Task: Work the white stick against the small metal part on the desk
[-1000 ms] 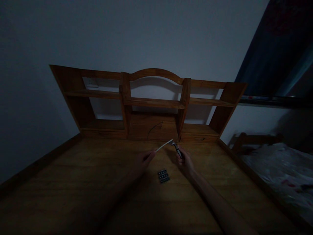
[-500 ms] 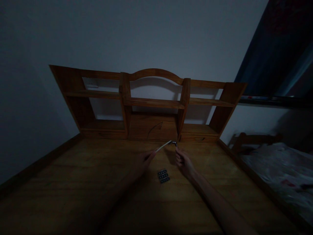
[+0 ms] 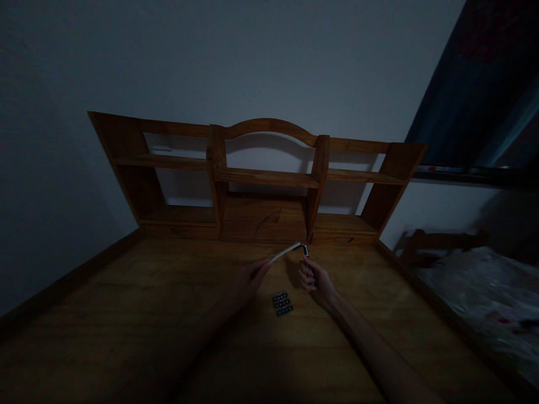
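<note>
In the dim light my left hand (image 3: 255, 276) is closed, pinching the lower end of a thin pale strip (image 3: 284, 252). The strip slants up to the right and bows slightly. At its far end it meets the shiny bent head of a small dark-handled tool (image 3: 305, 251), whose exact kind I cannot make out. My right hand (image 3: 315, 280) wraps its fingers round the handle. Both hands are above the wooden desk. Between them, nearer to me, a small dark pack (image 3: 282, 303) with three rows of light dots lies flat on the desktop.
A wooden shelf unit (image 3: 269, 178) with open compartments and small drawers stands along the back of the desk (image 3: 126, 314). Raised wooden edges run down both sides. At the right are a plastic-covered heap (image 3: 475, 297) and a dark curtain (image 3: 458, 84).
My left hand and the strip's far end have shifted slightly right. The strip looks more bowed, and the tool's head has moved a little right and down. The dark pack stays put.
</note>
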A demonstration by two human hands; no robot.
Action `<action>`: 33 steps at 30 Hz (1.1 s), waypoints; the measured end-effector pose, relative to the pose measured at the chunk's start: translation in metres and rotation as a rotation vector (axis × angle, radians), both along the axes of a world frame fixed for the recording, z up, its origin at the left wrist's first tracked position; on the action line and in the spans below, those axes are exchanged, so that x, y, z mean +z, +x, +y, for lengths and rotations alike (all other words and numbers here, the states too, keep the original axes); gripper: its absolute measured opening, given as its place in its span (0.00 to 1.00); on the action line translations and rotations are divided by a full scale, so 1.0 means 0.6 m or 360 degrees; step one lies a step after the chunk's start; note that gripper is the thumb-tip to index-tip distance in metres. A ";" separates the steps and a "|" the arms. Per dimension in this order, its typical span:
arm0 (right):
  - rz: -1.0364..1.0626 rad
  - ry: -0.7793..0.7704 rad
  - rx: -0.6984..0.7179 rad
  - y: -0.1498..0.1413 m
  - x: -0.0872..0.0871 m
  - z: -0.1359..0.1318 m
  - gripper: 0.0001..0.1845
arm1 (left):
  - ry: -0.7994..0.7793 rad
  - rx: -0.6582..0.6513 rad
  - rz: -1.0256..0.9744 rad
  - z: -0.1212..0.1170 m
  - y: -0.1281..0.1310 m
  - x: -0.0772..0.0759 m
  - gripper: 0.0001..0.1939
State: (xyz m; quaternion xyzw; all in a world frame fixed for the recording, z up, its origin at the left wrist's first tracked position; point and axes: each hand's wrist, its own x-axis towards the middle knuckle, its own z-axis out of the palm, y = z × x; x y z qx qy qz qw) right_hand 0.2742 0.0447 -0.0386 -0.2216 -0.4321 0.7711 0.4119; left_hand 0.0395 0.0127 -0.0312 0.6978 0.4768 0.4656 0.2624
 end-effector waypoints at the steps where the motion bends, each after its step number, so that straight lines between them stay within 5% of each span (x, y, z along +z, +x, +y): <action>1: -0.0013 -0.0002 -0.0006 0.000 0.000 -0.001 0.27 | 0.0009 0.0008 -0.0015 0.000 0.000 0.000 0.23; 17: -0.0140 0.0005 0.0063 -0.008 0.003 -0.007 0.29 | -0.0064 0.0017 -0.0085 -0.003 0.001 0.007 0.23; 25: -0.0070 0.0082 -0.0226 -0.008 0.003 -0.009 0.29 | -0.0086 0.0011 -0.0074 -0.003 0.001 0.009 0.22; 33: -0.0203 0.0095 -0.0191 -0.014 0.007 -0.015 0.31 | -0.0115 -0.0024 -0.0094 -0.003 0.003 0.006 0.23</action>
